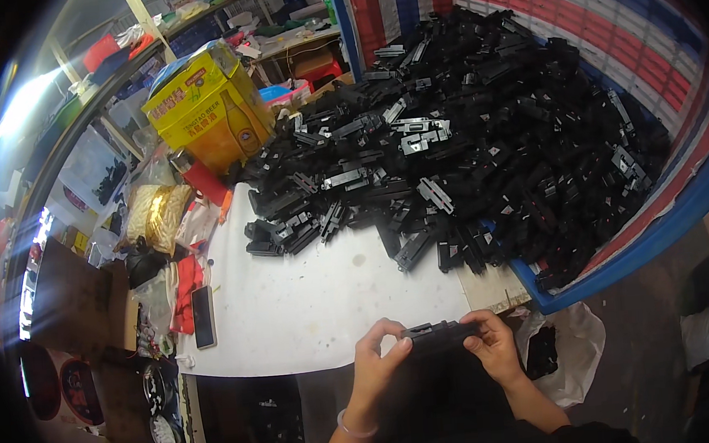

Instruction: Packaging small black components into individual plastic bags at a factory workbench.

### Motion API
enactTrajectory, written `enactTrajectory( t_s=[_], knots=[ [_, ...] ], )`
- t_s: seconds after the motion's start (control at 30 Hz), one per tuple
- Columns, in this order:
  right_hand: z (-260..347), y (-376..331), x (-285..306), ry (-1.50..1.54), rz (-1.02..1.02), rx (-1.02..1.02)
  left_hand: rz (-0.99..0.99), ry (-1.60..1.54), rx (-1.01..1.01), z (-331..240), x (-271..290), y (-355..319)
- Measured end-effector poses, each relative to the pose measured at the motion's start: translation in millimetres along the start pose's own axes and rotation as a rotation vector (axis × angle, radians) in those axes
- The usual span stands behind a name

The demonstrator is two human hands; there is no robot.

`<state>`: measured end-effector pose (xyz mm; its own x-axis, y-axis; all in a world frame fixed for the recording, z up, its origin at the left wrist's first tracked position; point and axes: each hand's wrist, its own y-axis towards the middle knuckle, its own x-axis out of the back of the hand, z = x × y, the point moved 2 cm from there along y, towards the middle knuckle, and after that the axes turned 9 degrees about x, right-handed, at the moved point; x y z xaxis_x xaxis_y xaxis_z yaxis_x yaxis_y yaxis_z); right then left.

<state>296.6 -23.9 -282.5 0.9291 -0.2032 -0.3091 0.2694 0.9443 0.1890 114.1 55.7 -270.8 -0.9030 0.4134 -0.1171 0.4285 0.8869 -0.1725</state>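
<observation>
Just off the near edge of the white tabletop (295, 309), a black plastic part (438, 336), long and narrow with a stepped top, is held level between both hands. My left hand (380, 354) pinches its left end with thumb and forefinger; a pale bangle circles that wrist. Its other end sits in the grip of my right hand (492, 345), the thumb along the near side. Beyond them rises a large heap of similar black parts (498, 135), some showing grey metal pieces on top. The underside of the held part is hard to make out against dark clothing.
A blue-edged bin (573, 294) lined with striped sheeting backs the heap. A phone (203, 317), a red cloth (185, 295) and a yellow carton (206, 108) stand or lie to the left. A white bag (582, 345) with black pieces is below right.
</observation>
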Motion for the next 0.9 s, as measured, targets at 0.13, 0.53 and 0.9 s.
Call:
enactTrajectory(
  t_s=[0.13,0.53,0.9],
  knots=[
    [-1.9,-6.2,4.4,-0.024,-0.039,-0.005,0.06,0.002,-0.017,5.9,-1.6,-0.9],
    [94.8,-85.2,139.4,-1.528,0.199,-0.325,-0.195,1.112,-0.585,15.9,7.7,80.6],
    [-13.5,-23.9,59.3,-0.526,0.151,-0.003,-0.361,1.38,-0.958,27.8,0.0,94.9]
  ],
)
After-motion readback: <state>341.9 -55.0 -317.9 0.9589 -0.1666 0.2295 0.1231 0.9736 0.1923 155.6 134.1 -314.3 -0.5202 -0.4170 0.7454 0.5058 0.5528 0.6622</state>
